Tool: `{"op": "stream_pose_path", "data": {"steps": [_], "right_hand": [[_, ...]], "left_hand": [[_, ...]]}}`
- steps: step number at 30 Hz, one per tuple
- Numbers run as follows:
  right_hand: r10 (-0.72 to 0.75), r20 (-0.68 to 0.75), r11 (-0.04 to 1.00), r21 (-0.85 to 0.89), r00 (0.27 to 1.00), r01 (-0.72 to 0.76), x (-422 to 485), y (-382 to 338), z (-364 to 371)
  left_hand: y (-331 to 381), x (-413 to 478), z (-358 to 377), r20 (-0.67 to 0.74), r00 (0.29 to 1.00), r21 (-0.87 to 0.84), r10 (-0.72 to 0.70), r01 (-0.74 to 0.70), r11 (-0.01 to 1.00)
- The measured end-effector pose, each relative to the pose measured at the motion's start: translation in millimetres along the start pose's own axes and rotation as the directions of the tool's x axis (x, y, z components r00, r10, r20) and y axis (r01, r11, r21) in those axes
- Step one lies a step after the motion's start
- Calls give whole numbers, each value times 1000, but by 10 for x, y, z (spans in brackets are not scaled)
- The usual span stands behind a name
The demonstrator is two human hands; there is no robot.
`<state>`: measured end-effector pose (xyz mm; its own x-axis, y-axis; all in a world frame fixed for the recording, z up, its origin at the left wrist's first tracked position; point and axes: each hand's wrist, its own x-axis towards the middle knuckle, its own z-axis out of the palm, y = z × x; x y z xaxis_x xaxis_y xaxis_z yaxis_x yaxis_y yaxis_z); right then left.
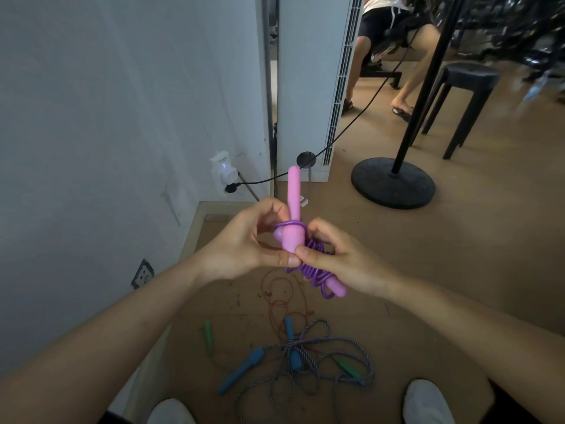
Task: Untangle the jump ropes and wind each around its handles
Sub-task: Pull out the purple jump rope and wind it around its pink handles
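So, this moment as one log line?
purple rope mostly wound | left hand grips pink handle | right hand pinches rope | floor ropes tangled

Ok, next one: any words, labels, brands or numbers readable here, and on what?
None can be read.
White wall adapter: a faint mark near its top, too blurred to read.
Pink handle: no print shows.

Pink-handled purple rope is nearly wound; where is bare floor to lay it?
Bare brown floor lies between the round black stand base and the white right shoe. Crowded near the feet: tangled striped rope and thin red rope.
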<state>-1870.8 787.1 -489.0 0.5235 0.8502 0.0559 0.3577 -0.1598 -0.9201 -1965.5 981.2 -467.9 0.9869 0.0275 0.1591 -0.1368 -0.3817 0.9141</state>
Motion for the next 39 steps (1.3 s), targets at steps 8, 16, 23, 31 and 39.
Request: {"op": "stream_pose_path", "data": {"steps": [8, 16, 23, 31, 39], "right_hand": [[262, -77, 926, 301, 962, -228, 116, -66, -122], [212, -133, 913, 381, 968, -148, 172, -14, -94], [230, -255, 925, 356, 939, -130, 183, 13, -108], [170, -359, 952, 302, 918, -58, 190, -37, -70], [196, -333, 945, 314, 922, -88, 153, -82, -86]], "left_hand": [[-26, -6, 41, 134, 991, 15, -22, 20, 1000], [-20, -33, 54, 182, 982, 12, -38, 36, 999], [-20, -16, 94, 157, 987, -22, -25, 29, 999], [44, -45, 170, 65, 997, -34, 51, -48, 998], [57, -38, 173, 97, 993, -1, 69, -69, 998]]}}
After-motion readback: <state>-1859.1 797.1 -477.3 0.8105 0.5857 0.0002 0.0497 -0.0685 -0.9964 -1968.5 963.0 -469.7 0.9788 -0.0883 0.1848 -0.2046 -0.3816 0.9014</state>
